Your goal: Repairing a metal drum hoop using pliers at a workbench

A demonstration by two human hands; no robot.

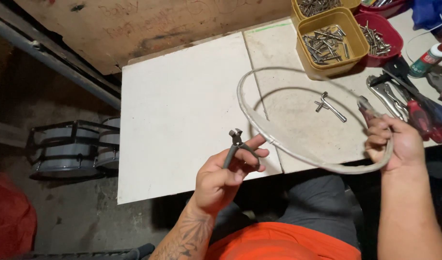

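My left hand holds a pair of dark metal pincers by the handles, jaws pointing up. Its fingertips also touch the near-left side of a whitish round hoop. My right hand grips the hoop at its right side and also holds a red-handled tool against it. The hoop hangs tilted above the white tabletop. A small metal T-shaped key lies on the table inside the ring.
Yellow tubs and a red tub of metal screws stand at the back right. Locking pliers, red-handled tools and a glue bottle lie at the right. Drums sit on the floor at the left.
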